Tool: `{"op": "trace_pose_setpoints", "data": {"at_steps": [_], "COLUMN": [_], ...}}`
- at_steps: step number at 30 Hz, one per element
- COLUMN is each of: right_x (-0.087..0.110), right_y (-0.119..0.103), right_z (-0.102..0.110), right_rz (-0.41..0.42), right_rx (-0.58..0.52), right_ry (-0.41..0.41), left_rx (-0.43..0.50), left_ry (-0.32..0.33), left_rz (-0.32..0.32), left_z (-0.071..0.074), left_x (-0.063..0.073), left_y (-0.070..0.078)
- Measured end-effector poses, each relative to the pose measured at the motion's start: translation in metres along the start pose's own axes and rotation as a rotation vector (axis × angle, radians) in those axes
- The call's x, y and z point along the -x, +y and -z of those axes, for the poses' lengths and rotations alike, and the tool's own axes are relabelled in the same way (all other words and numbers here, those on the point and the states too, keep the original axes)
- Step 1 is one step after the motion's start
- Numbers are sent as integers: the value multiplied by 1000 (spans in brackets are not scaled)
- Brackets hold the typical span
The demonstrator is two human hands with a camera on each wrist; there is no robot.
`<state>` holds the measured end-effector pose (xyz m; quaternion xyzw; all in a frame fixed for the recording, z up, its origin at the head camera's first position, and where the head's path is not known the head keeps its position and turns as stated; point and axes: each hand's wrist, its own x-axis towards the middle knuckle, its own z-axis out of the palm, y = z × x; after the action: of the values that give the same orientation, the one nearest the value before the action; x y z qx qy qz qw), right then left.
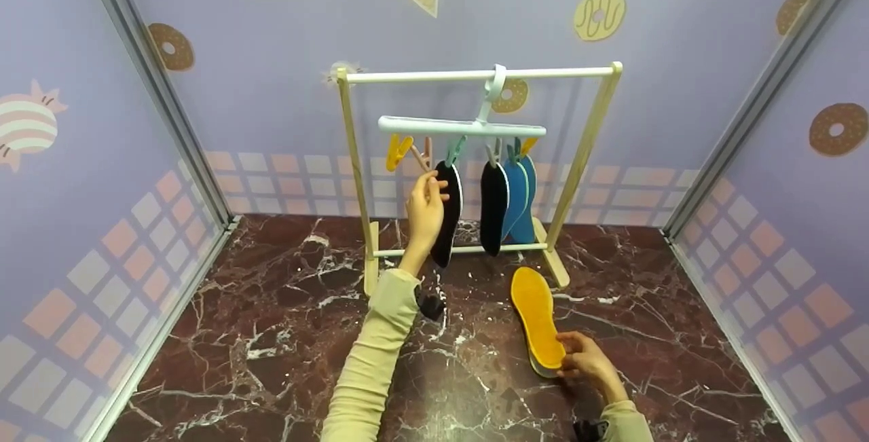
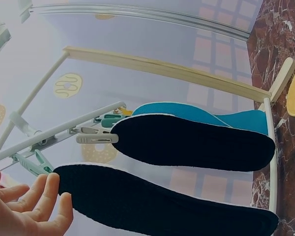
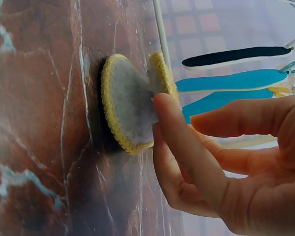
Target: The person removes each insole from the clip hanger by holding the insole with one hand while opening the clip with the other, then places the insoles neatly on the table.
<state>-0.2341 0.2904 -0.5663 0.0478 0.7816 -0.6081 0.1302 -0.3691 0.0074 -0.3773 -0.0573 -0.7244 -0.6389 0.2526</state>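
Note:
My left hand (image 1: 426, 211) is raised to the clip hanger (image 1: 441, 127), its fingertips pinching the lower end of a pink clothespin (image 1: 422, 154). Just beside those fingers a black insole (image 1: 447, 225) hangs from a green clip (image 2: 37, 162). A second black insole (image 2: 191, 142) hangs from a grey clip further right, and two blue insoles (image 1: 521, 204) hang beyond it. Low on the right, my right hand (image 1: 585, 358) pinches one end of a yellow insole (image 1: 535, 309). Its grey underside (image 3: 130, 96) shows in the right wrist view.
A wooden rack (image 1: 584, 157) with a white top bar (image 1: 421, 77) carries the hanger. At the hanger's left end, a yellow clip (image 1: 398, 151) hangs with nothing in it. Patterned walls (image 1: 271, 89) enclose the dark marbled tabletop (image 1: 285, 320) on three sides.

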Motion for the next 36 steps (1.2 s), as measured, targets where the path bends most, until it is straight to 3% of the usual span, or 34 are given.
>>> {"op": "trace_pose_setpoints", "data": {"at_steps": [15, 23, 36], "right_x": [9, 13, 15], "right_y": [3, 0, -5], "right_z": [2, 2, 3], "right_rz": [-26, -43, -33], "right_rx": [39, 115, 167], "right_ry": [-45, -18, -36], "left_rx": [-16, -21, -51], "left_ry": [-9, -22, -54], "left_rz": [-35, -12, -106], "left_z": [0, 0, 0], "left_x": [-2, -3, -3], "left_y": [0, 5, 10]}}
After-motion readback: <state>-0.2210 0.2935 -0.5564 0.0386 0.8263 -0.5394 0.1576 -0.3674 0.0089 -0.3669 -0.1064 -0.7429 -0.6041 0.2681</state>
